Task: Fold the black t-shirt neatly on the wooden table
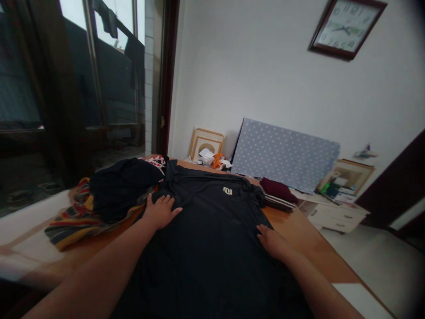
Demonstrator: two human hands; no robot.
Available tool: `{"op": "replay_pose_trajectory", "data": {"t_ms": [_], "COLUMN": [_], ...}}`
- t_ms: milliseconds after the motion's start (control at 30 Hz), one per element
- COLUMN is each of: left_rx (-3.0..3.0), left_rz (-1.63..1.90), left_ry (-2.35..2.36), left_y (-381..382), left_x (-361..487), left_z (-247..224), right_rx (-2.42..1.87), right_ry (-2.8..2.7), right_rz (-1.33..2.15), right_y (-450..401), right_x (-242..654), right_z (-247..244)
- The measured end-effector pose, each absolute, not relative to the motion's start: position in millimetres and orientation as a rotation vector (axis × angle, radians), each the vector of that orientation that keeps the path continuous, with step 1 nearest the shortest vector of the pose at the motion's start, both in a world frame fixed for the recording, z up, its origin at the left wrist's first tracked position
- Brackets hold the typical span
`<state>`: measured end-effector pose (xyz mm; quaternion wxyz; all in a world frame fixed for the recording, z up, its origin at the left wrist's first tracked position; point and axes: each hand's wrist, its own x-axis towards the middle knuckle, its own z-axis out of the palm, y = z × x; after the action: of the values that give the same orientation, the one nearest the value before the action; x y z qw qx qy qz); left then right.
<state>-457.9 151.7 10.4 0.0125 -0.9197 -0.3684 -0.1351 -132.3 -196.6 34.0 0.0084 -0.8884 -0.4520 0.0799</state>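
Observation:
A black shirt (212,239) with a small white logo is spread over the table, its collar end away from me. My left hand (161,212) rests on the shirt's left side, fingers spread and thumb apart. On the opposite edge, my right hand (270,241) touches the cloth with its fingers stretched out. Just left of my left hand lies a heap with a dark garment (124,186) on top of a striped cloth (75,221) in yellow, red and grey. The bottom of the shirt runs out of view below.
A stack of folded clothes (279,195), maroon on top, sits right of the shirt on the wooden table (299,235). Behind stand a dotted blue-grey cloth-covered panel (282,150) and a framed picture (206,141). A white drawer cabinet (341,217) is at right.

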Motion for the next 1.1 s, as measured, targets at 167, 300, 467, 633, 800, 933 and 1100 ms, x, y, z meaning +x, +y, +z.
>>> {"op": "replay_pose_trajectory", "data": {"t_ms": [167, 300, 467, 633, 800, 933, 1100], "left_rx": [-2.849, -2.838, -2.879, -2.950, -2.923, -2.835, -2.576], "left_rz": [-0.304, -0.235, -0.146, -0.066, -0.291, -0.731, -1.326], "left_ry": [-1.217, -1.255, -1.256, -1.188, -1.225, -1.385, -1.600], "left_y": [143, 128, 104, 89, 79, 60, 19], "left_x": [-471, -487, -506, -527, -556, -588, -629], "left_z": [19, 28, 43, 53, 61, 60, 45], "right_rx": [-2.738, -2.547, -2.366, -2.346, -2.264, -2.190, -2.201], "right_ry": [-1.419, -1.493, -1.590, -1.570, -1.592, -1.492, -1.252], "right_rz": [0.219, 0.202, 0.286, 0.210, 0.169, 0.072, -0.094], "right_y": [-215, -228, -242, -254, -271, -290, -317], "right_x": [-153, -190, -232, -251, -259, -262, -262], "right_z": [37, 40, 35, 26, 30, 31, 28]}}
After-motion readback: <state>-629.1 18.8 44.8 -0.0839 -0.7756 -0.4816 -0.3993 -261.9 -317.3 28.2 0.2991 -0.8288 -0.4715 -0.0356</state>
